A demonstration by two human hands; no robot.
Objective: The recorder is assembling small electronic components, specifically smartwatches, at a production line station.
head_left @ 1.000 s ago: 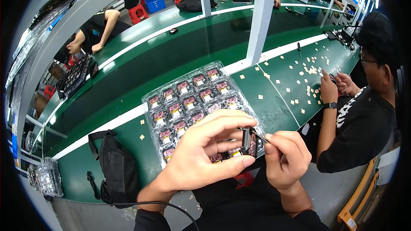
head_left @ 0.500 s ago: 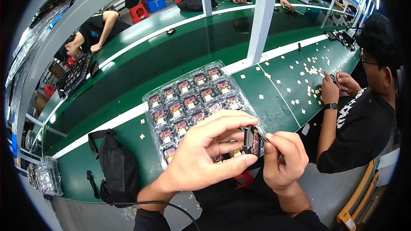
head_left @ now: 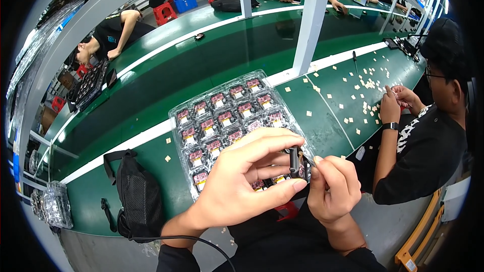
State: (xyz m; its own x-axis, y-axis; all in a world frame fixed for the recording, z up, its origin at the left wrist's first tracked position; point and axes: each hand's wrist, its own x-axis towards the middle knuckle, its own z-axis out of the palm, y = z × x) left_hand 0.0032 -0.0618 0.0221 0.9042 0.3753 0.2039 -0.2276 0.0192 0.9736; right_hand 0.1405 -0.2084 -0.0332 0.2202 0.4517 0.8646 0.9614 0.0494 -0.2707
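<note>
Between the thumb and forefinger of my left hand, a small black device housing is held on its edge, with its inner side turned to the right. My right hand is closed in a pinch at the housing's right side. A thin dark strip or tool tip shows at those fingertips; its kind is too small to make out. Beneath both hands lies a clear plastic tray, its pockets filled with several small black units with pink and white parts. My left hand hides the tray's lower right part.
A black mesh bag lies left of the tray on the green bench, near stacked clear trays. Small pale square pieces and a screwdriver lie to the right, beside a co-worker. A white post rises behind the tray.
The view has shifted slightly. My right hand has moved a little down and left, still close to the housing, while my left hand keeps its hold on it.
</note>
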